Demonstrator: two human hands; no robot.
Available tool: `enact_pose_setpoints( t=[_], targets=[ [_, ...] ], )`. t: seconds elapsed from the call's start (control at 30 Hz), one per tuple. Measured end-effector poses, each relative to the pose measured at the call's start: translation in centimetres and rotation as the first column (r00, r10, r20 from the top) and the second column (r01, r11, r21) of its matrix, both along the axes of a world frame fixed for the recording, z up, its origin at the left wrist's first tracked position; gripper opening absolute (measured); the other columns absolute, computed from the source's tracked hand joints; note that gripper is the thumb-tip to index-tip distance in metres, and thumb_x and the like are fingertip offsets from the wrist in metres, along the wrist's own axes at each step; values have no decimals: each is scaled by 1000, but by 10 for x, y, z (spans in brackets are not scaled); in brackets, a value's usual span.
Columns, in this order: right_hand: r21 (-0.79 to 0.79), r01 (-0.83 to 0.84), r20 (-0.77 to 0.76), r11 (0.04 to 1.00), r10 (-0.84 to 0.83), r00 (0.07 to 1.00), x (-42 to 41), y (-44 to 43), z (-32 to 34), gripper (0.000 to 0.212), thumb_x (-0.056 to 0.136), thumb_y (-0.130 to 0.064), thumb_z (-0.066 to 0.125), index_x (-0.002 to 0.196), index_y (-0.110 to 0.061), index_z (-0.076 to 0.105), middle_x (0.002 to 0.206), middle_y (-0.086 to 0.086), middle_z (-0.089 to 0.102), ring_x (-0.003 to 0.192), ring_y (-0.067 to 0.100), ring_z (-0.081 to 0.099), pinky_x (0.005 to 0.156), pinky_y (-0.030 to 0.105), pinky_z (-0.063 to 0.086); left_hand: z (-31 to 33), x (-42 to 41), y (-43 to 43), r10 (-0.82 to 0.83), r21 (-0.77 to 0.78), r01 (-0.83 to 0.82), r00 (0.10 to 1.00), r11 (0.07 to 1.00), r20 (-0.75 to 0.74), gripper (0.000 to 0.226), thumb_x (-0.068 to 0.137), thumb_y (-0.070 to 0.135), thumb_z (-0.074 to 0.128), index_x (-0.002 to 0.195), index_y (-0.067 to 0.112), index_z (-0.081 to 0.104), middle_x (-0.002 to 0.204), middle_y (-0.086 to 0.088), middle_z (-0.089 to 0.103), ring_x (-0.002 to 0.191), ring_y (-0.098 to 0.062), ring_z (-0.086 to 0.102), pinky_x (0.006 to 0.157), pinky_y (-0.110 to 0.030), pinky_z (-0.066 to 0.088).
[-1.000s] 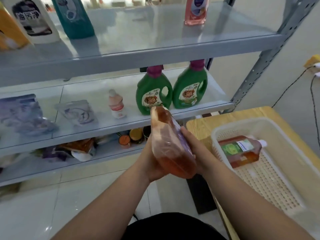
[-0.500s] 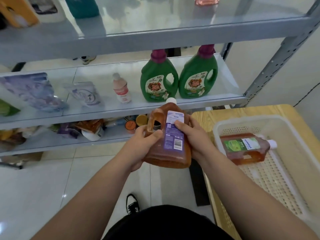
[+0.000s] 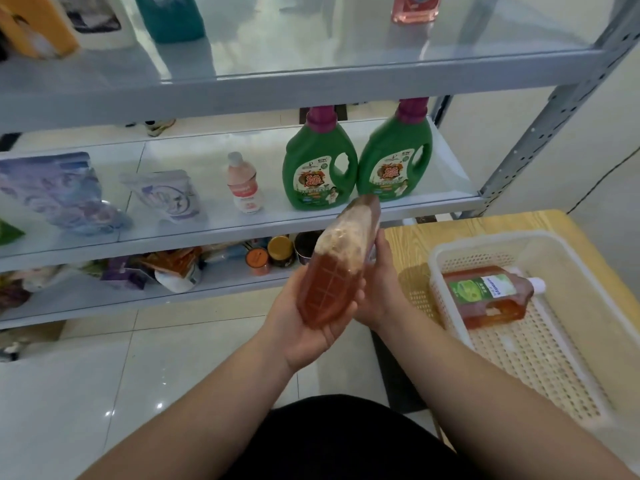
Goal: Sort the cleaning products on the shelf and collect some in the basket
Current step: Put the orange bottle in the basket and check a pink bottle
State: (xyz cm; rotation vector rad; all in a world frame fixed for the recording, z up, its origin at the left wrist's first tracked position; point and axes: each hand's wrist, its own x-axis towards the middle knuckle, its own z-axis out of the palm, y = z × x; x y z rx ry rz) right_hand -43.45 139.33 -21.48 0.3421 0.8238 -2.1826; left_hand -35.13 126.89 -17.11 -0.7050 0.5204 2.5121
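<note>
Two hands hold the amber bottle (image 3: 332,275), fingers (image 3: 382,249) curled: left hand (image 3: 306,329) beneath, right hand (image 3: 379,292) behind.

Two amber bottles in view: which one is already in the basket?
The green-labelled amber bottle, lying on its side in the white basket, cap pointing right. The other amber bottle is tilted, held by the left hand and right hand.

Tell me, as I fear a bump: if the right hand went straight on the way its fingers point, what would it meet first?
Probably the middle shelf's front edge, just below the right green bottle; the right hand points there, though depth is unclear.
</note>
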Motion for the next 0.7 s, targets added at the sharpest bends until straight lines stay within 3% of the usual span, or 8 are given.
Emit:
enact_pose_setpoints(
  t=[0.1, 0.17, 0.27, 0.4, 0.47, 0.53, 0.6, 0.7],
  targets=[
    [0, 55, -101, 999, -54, 993, -14, -5, 11, 71, 92, -72, 51, 118, -11, 78, 114, 14, 75, 105, 30, 73, 91, 45, 59, -9, -6, -17, -206, -290, 176, 975, 941, -78, 64, 81, 55, 65, 117, 2, 69, 99, -21, 72, 76, -33, 74, 60, -40, 61],
    [135, 121, -195, 983, -93, 976, -26, -6, 20, 67, 87, -58, 70, 129, -6, 67, 110, 15, 74, 99, 29, 73, 90, 45, 60, -16, -12, -35, -216, -494, 139, 971, 858, -102, 57, 89, 56, 64, 124, 12, 70, 116, -17, 73, 99, -35, 74, 77, -51, 59],
    [413, 268, -437, 870, -69, 897, -38, -3, 35, 87, 66, -45, 92, 134, -13, 49, 116, 13, 73, 99, 29, 75, 80, 43, 61, -23, -18, -67, -167, -491, 81, 977, 868, -134, 67, 95, 72, 40, 126, 23, 73, 134, -11, 68, 120, -31, 67, 89, -52, 58],
    [624, 319, -619, 714, 201, 759, -29, -18, 54, 84, 47, -67, 95, 116, -50, 49, 109, -17, 72, 93, 11, 77, 73, 36, 65, -22, -22, -85, -377, -782, 83, 904, 618, -202, 111, 43, 72, 92, 136, 24, 55, 122, -2, 74, 113, -24, 71, 93, -44, 60],
    [666, 373, -657, 646, 272, 703, -20, -27, 61, 82, 45, -72, 91, 112, -62, 44, 108, -27, 65, 94, 5, 73, 71, 28, 63, -21, -27, -90, -403, -850, 13, 884, 526, -236, 120, 29, 65, 98, 134, 23, 57, 120, -3, 75, 112, -26, 71, 98, -52, 57],
    [654, 396, -701, 645, 318, 639, -11, -30, 64, 85, 51, -67, 93, 119, -60, 43, 107, -33, 61, 98, 7, 69, 76, 31, 62, -20, -34, -100, -381, -888, -74, 885, 454, -268, 111, 29, 58, 99, 128, 21, 63, 116, -3, 76, 110, -25, 71, 97, -53, 57],
    [631, 360, -725, 687, 356, 590, -4, -29, 64, 81, 60, -59, 93, 123, -51, 43, 109, -33, 61, 100, 3, 68, 80, 33, 63, -20, -37, -111, -408, -928, -146, 867, 343, -287, 89, 33, 55, 97, 114, 30, 71, 105, 5, 79, 100, -15, 74, 91, -45, 61],
    [634, 317, -718, 705, 383, 581, -4, -29, 74, 54, 76, -65, 75, 120, -46, 50, 110, -25, 67, 102, 1, 68, 83, 31, 61, -17, -37, -120, -441, -954, -197, 852, 227, -281, 81, 30, 71, 92, 105, 59, 64, 101, 29, 74, 93, 5, 71, 69, -16, 59]
  ],
)
